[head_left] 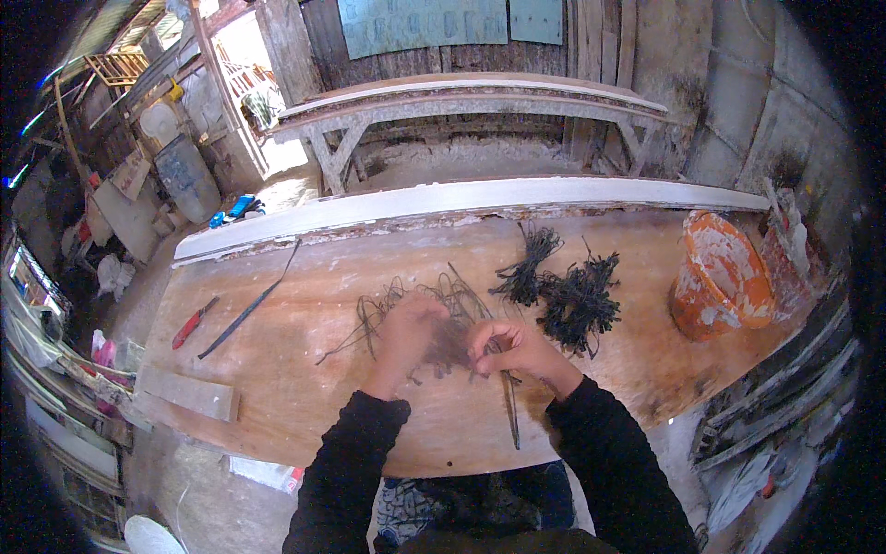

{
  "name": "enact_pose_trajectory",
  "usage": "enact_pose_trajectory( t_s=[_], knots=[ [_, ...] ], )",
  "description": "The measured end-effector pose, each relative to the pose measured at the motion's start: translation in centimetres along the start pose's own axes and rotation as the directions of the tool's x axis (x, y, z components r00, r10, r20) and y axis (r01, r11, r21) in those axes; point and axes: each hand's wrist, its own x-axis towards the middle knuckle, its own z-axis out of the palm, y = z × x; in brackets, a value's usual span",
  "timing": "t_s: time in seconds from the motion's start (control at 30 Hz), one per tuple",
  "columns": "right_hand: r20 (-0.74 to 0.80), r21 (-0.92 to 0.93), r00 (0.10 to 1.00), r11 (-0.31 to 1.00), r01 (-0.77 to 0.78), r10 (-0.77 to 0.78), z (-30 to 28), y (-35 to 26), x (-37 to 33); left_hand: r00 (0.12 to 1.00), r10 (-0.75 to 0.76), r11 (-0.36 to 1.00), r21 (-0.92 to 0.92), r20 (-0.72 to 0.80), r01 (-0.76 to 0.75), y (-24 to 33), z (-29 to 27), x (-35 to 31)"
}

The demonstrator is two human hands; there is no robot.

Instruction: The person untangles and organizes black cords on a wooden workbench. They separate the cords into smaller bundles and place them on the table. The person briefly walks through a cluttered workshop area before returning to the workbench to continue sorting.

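Pinches thin dark strands [499, 344] in the right hand [524, 355], closing thumb against forefinger, over the middle of the wooden table [305, 415]. Holds the left hand [406, 328] just beside it, at a loose, looping heap [464, 294] of the same dark strands; cannot tell, through the blur, how widely to call it spread or whether to call it gripping anything. Wears dark sleeves [604, 443] down to both wrists. Has a narrow dark strip [513, 420] reaching from below the right hand toward the near edge.

Shows, to the right of the heap, a smaller dark bundle [524, 272] close beside a bigger dark bundle [580, 300], then, well apart, an orange bucket [701, 300] smeared with white. Shows, to the left, a slim red tool [189, 329], a long dark strap [247, 316] and, below them, a flat board [191, 395]. Carries a long white beam [461, 197] along the far edge.

Includes, farther back, a bench [480, 109] below a light blue panel [425, 23], a bright doorway [245, 92] at left and a grey barrel [187, 180] near it.
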Motion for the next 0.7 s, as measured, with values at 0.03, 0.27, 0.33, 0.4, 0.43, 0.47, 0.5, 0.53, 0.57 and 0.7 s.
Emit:
enact_pose_trajectory(
  t_s=[0.03, 0.27, 0.33, 0.4, 0.43, 0.47, 0.5, 0.53, 0.57, 0.7],
  knots=[
    [-0.019, 0.067, 0.997, 0.995, -0.078, 0.080, -0.3, -0.2, 0.0, 0.999, 0.023, 1.000, 0.008, 0.022, -0.023, 0.1, 0.0, 0.0],
    [-0.441, -0.444, 0.824, 0.884, 0.143, -0.355, -3.2, 1.0, 0.8, 0.932, -0.121, 0.947, -0.240, 0.343, 0.212, 2.6, 0.3, 0.0],
    [-0.491, -0.789, 0.663, 0.612, -0.062, -0.565, -3.6, 0.9, 1.1, 0.862, 0.179, 0.941, -0.338, 0.475, -0.009, 3.4, 0.5, -0.7],
    [-0.480, -0.795, 0.649, 0.606, -0.037, -0.590, -3.4, 1.3, 1.5, 0.774, 0.329, 0.893, -0.445, 0.542, -0.067, 3.5, 1.3, -1.4],
    [-0.483, -0.792, 0.655, 0.609, -0.043, -0.581, -3.1, 1.8, 1.4, 0.758, 0.334, 0.871, -0.490, 0.561, -0.022, 3.2, 1.9, -1.7],
    [-0.485, -0.789, 0.661, 0.613, -0.048, -0.573, -3.1, 2.1, 1.4, 0.741, 0.341, 0.847, -0.531, 0.578, 0.024, 3.1, 2.2, -1.8],
    [-0.498, -0.780, 0.651, 0.624, -0.047, -0.573, -3.3, 2.2, 1.4, 0.785, 0.305, 0.884, -0.467, 0.539, -0.022, 3.0, 1.9, -1.6],
    [-0.511, -0.770, 0.640, 0.636, -0.046, -0.573, -3.7, 2.1, 1.3, 0.826, 0.271, 0.915, -0.397, 0.494, -0.063, 2.9, 1.3, -1.1],
    [-0.524, -0.761, 0.630, 0.648, -0.044, -0.573, -3.9, 2.2, 1.2, 0.863, 0.241, 0.942, -0.322, 0.443, -0.098, 2.7, 0.6, -0.6],
    [-0.572, -0.669, 0.647, 0.744, -0.012, -0.504, -2.5, 1.3, 1.1, 0.993, -0.109, 0.953, -0.281, 0.041, 0.117, 1.3, -1.8, 0.4]
  ],
)
